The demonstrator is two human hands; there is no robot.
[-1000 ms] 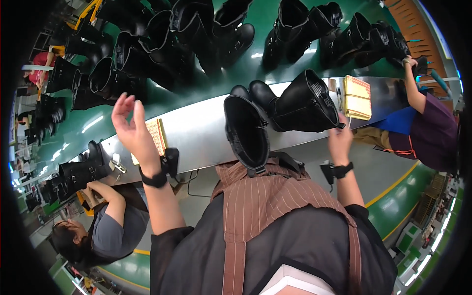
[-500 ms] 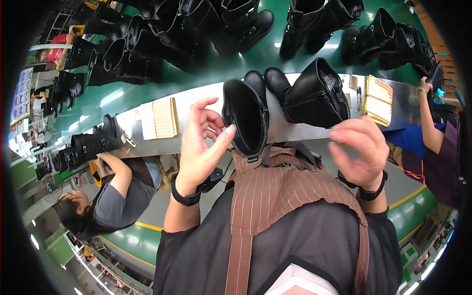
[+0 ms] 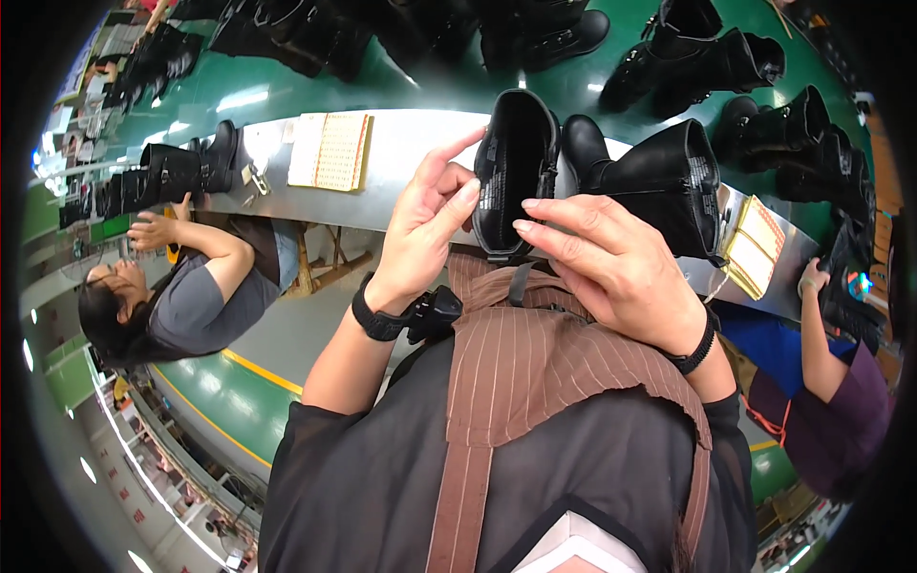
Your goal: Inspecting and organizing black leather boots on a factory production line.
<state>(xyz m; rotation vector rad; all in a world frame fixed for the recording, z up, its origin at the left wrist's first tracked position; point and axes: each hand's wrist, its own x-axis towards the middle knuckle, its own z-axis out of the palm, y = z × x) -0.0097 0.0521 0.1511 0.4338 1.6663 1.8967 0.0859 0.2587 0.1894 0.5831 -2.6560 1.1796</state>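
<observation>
A black boot (image 3: 517,177) stands on the metal ledge before me, its shaft opening turned up towards me and a printed label on its lining. My left hand (image 3: 420,234) is at the left side of this boot, thumb at the rim and fingers along the outer side, closed on the shaft edge. My right hand (image 3: 626,272) reaches over the right rim with its fingers stretched out; two fingertips are at the opening, and its thumb is hidden. A second black boot (image 3: 650,186) leans to the right beside the first, its opening facing right, partly behind my right hand.
Yellow-edged printed pads (image 3: 330,151) and a tied card stack (image 3: 757,246) lie on the ledge (image 3: 420,129). More black boots (image 3: 549,33) stand on the green surface (image 3: 449,86) beyond. One co-worker (image 3: 205,286) is at the left, another (image 3: 812,382) at the right.
Both hands have moved in to the first boot: the left closed on its rim, the right came left over its opening. The view has shifted, and the left co-worker has raised a hand.
</observation>
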